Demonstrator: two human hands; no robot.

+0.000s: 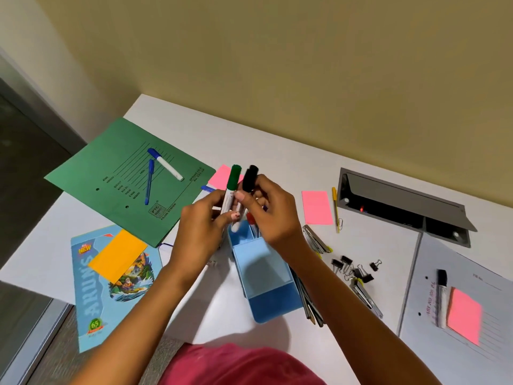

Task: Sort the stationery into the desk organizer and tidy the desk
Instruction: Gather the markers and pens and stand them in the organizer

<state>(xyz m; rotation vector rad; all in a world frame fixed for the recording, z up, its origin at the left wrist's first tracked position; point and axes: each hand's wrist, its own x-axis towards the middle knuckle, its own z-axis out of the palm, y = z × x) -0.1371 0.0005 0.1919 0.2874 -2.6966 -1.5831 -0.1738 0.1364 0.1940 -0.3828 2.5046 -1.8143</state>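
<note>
Flanking blue organizer [273,304], green folder [111,173], binder clips [358,270] (pencils [312,309] too), left grip [202,226] clamping green marker [234,176], right grip [274,212] black marker [249,179].

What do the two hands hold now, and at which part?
The left hand holds the green-capped marker and the right hand the black-capped marker; each grip is on the barrel below the cap.

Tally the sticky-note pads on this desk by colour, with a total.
Pink sticky-note pads: 3
Orange sticky-note pad: 1
Total: 4
</note>
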